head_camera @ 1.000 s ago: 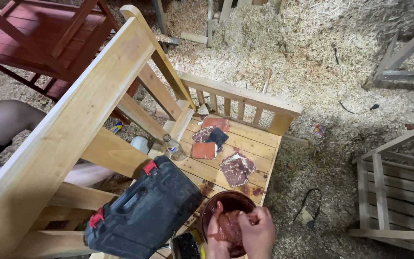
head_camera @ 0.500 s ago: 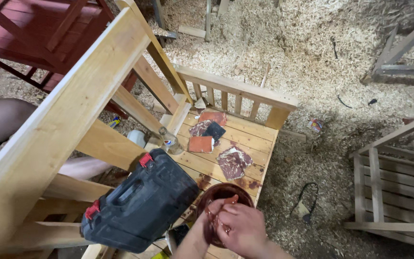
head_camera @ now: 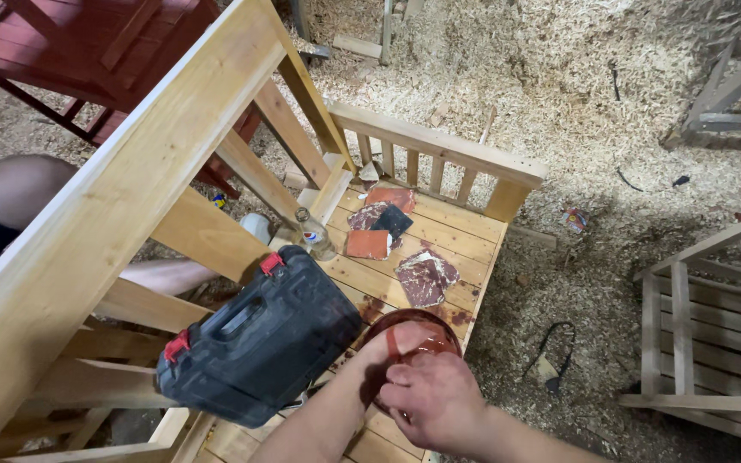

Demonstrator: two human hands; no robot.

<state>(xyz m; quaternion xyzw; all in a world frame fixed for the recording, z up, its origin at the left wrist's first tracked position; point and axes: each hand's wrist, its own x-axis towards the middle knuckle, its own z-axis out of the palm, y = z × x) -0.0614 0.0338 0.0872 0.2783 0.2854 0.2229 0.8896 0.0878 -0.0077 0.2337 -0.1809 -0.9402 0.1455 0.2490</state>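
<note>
My left hand [head_camera: 392, 356] dips into red-brown bowl [head_camera: 412, 336] on slatted wood platform [head_camera: 465, 236], fingers hidden, maybe gripping rag. Right hand [head_camera: 430, 401] curls loosely against wrist, bracing. Dark tool case [head_camera: 259, 339] parked beside bowl.

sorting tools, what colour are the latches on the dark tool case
Red latches on the tool case, head view.

Two hands: left hand [head_camera: 388, 347], right hand [head_camera: 430, 399]. One red-stained bowl [head_camera: 418, 330]. One black tool case [head_camera: 259, 339] with two red latches. One plastic bottle [head_camera: 313, 233]. About five sandpaper sheets [head_camera: 426, 276] on the slatted wooden surface [head_camera: 465, 236]. One white cup [head_camera: 257, 226]. One dark-red frame [head_camera: 87, 51].
</note>
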